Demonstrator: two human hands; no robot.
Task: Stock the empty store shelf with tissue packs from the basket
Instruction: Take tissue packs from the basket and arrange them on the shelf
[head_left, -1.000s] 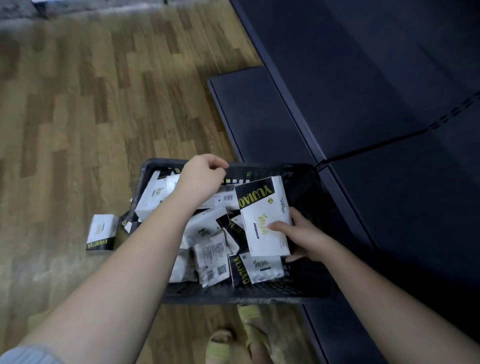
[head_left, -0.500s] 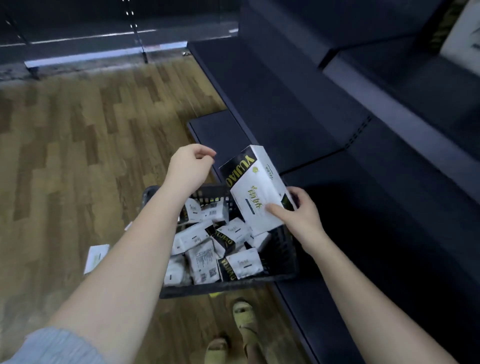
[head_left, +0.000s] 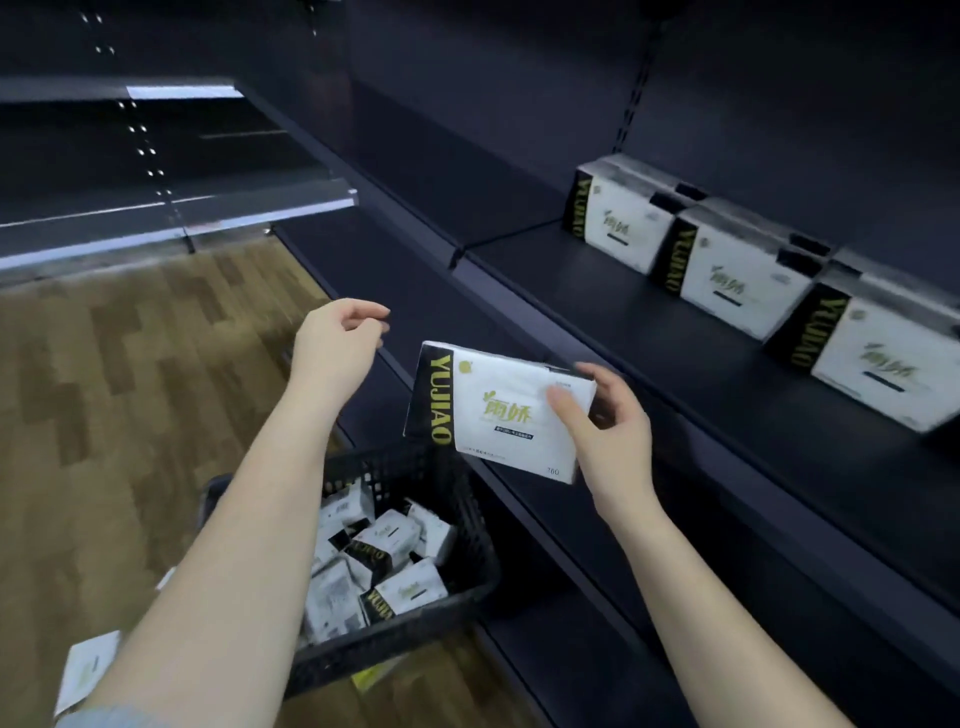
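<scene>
On the shelf (head_left: 597, 291) stand three packs (head_left: 737, 270), the right hand (head_left: 608, 426) pinches a fourth (head_left: 498, 410), the left hand (head_left: 337, 343) hangs loosely curled and empty above the basket (head_left: 441, 483).

Wooden plank floor (head_left: 130, 374) lies left of another dark shelving unit (head_left: 156, 208).

Both bare forearms reaching up from the bottom edge, left hand (head_left: 337, 345) raised toward eleven o'clock, fingers loosely curled and holding nothing, right hand (head_left: 605, 421) toward one o'clock, thumb in front and fingers behind, pinching the right end of a tissue pack (head_left: 498, 410).
</scene>
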